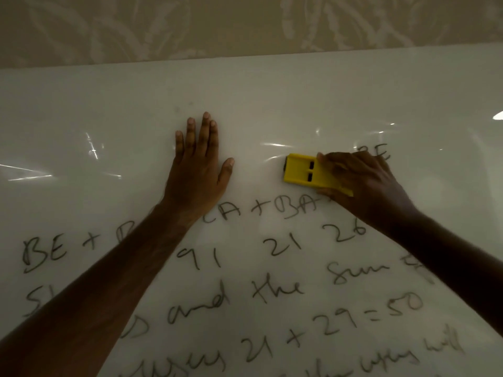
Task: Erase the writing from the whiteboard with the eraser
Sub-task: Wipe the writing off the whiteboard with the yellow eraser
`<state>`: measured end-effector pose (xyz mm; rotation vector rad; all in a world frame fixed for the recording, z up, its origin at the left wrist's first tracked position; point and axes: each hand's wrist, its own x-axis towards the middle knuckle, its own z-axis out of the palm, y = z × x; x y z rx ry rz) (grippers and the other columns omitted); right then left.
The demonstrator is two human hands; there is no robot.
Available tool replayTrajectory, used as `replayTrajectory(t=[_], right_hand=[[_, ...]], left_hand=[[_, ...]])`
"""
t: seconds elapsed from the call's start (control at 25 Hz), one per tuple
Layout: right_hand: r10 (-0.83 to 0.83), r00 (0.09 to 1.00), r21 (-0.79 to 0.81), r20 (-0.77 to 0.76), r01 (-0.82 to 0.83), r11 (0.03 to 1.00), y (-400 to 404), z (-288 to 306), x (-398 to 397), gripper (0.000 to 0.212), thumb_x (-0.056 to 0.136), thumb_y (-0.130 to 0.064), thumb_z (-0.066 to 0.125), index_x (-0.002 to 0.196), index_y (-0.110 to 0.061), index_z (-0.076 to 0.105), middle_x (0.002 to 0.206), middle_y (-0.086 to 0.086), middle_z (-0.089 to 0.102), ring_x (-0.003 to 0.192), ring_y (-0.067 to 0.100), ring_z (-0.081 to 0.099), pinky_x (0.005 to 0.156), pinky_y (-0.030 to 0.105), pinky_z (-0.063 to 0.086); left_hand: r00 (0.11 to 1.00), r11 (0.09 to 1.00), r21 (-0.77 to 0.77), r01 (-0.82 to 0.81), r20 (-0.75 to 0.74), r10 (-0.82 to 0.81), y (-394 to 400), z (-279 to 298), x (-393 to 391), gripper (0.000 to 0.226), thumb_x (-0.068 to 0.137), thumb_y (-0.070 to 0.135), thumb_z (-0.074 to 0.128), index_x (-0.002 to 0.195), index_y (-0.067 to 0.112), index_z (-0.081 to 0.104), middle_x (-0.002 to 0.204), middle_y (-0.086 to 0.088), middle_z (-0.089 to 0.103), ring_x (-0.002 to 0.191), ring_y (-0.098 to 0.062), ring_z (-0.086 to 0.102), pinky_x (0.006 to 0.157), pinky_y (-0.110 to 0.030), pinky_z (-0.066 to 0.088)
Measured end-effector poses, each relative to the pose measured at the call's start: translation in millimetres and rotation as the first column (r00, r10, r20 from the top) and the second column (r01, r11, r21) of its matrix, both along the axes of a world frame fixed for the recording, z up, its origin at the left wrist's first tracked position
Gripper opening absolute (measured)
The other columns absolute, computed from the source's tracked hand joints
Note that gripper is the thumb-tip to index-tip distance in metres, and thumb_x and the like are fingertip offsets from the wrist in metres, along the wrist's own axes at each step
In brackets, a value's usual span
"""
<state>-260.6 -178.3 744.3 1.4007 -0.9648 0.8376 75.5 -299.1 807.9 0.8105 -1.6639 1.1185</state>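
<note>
A glossy whiteboard (109,110) fills most of the head view. Black handwriting (275,289) of letters, numbers and words covers its lower half. My right hand (364,183) grips a yellow eraser (304,171) and presses it flat on the board, just above the line "CA + BA". The letters "BE" (377,152) show past my right knuckles. My left hand (200,164) lies flat on the board with fingers spread, to the left of the eraser, holding nothing. Both forearms hide parts of the writing.
The board's upper half bears no writing, only light glare streaks (92,151). Behind the board's top edge runs a beige wall with a pale leaf pattern (245,23).
</note>
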Motion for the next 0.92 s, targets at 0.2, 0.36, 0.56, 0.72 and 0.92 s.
replayTrajectory(t=[0.2,0.36,0.56,0.72,0.92], right_hand=[[0.019,0.975,0.003,0.222,-0.021,1.000,10.6,28.4,-25.0,0.066,0.098,-0.054,0.055,0.154,-0.020,0.047,0.142,0.005,0.056,0.117,0.036,0.050,0.090,0.052,0.046],[0.067,0.947,-0.042,0.313,-0.057,0.997,-6.9,54.6,2.0,0.069,0.096,-0.056,0.054,0.153,-0.018,0.047,0.141,0.007,0.055,0.120,0.036,0.050,0.091,0.051,0.046],[0.063,0.978,-0.032,0.199,-0.058,0.998,-10.5,17.3,23.6,0.066,0.098,-0.053,0.058,0.153,-0.018,0.046,0.141,0.003,0.056,0.118,0.030,0.052,0.090,0.049,0.047],[0.010,0.991,-0.066,0.133,-0.001,0.998,3.4,-4.0,-12.2,0.064,0.097,-0.054,0.054,0.150,-0.017,0.052,0.139,0.003,0.060,0.116,0.031,0.055,0.089,0.046,0.045],[-0.053,0.967,-0.070,0.250,0.072,0.995,11.9,39.7,-49.5,0.068,0.098,-0.057,0.050,0.153,-0.018,0.046,0.141,0.006,0.056,0.117,0.036,0.052,0.087,0.048,0.044]], left_hand=[[1.000,1.000,0.015,-0.012,-0.013,0.012,0.6,0.5,-12.7,0.086,0.108,0.056,0.020,0.171,0.000,0.009,0.181,-0.020,0.002,0.166,-0.048,0.001,0.135,-0.061,0.005],[1.000,1.000,0.000,0.004,0.000,-0.004,4.6,2.6,-27.9,0.086,0.107,0.055,0.021,0.171,-0.001,0.011,0.180,-0.021,0.005,0.166,-0.048,0.003,0.134,-0.060,0.003],[1.000,0.999,-0.039,0.010,0.022,-0.009,4.2,1.9,-39.2,0.083,0.108,0.053,0.025,0.170,-0.001,0.015,0.180,-0.022,0.010,0.165,-0.047,0.008,0.134,-0.059,0.005],[1.000,0.999,-0.049,0.006,0.028,-0.005,3.6,2.1,-40.5,0.082,0.108,0.052,0.025,0.170,-0.002,0.017,0.179,-0.023,0.012,0.165,-0.049,0.011,0.133,-0.062,0.007],[0.999,0.999,-0.035,0.000,0.035,0.001,7.4,3.6,-49.2,0.083,0.108,0.054,0.021,0.171,0.000,0.015,0.180,-0.019,0.009,0.165,-0.048,0.006,0.134,-0.062,0.003]])
